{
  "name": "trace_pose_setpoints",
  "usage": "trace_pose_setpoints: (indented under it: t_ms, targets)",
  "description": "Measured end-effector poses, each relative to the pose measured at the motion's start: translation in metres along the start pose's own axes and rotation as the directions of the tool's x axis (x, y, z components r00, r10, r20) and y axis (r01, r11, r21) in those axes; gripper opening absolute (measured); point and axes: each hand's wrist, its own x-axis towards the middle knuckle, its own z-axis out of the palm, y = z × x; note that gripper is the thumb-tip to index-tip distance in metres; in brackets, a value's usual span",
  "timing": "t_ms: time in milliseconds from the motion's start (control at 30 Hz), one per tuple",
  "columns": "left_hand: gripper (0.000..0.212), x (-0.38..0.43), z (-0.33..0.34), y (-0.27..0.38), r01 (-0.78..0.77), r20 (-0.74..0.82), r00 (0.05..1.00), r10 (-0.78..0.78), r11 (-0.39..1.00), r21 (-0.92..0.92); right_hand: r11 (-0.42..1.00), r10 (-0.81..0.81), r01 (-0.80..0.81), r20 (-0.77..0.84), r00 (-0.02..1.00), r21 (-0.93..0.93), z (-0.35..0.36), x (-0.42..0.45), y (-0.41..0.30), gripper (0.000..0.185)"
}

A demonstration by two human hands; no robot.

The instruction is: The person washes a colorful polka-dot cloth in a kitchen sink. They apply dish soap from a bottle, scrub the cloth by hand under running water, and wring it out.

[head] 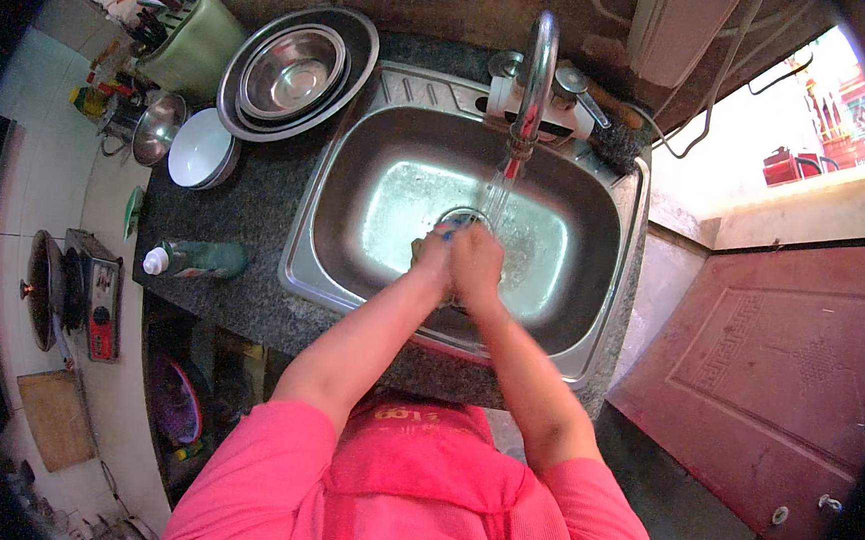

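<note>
Both hands are together low in the stainless steel sink [339, 211], over the drain area. My left hand [431, 255] and my right hand [477, 259] press around a wet cloth-like item with blue and reddish patches [454, 226], mostly hidden by the fingers. Beyond them, water streams down from the curved chrome faucet [543, 67] beside a round rim at the sink's bottom. How each hand's fingers close is partly hidden from above.
Nested steel basins [296, 72], white bowls [200, 150] and a green bottle with a white cap [204, 259] stand on the dark stone counter [256, 212] at left. A green knife holder [200, 43] is behind. A dark red door [764, 368] is at right.
</note>
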Motion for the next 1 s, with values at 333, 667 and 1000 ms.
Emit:
trace_pose_setpoints:
  t_ms: [333,667,1000]
  targets:
    - [0.037,0.035,-0.031,-0.018,0.190,0.073,0.981,-0.178,0.961,-0.200,0.989,0.081,-0.080,0.004,0.997,-0.123,0.001,0.004,0.006,0.027]
    - [0.037,-0.019,0.010,0.046,0.006,0.260,0.953,-0.156,0.868,0.497,0.792,0.169,-0.397,0.459,0.872,0.464,-0.060,0.043,0.013,0.029]
    - [0.058,-0.035,0.001,0.021,0.293,0.443,0.869,-0.221,0.951,-0.100,0.988,-0.116,0.139,0.261,0.958,-0.071,-0.062,0.033,-0.028,0.020]
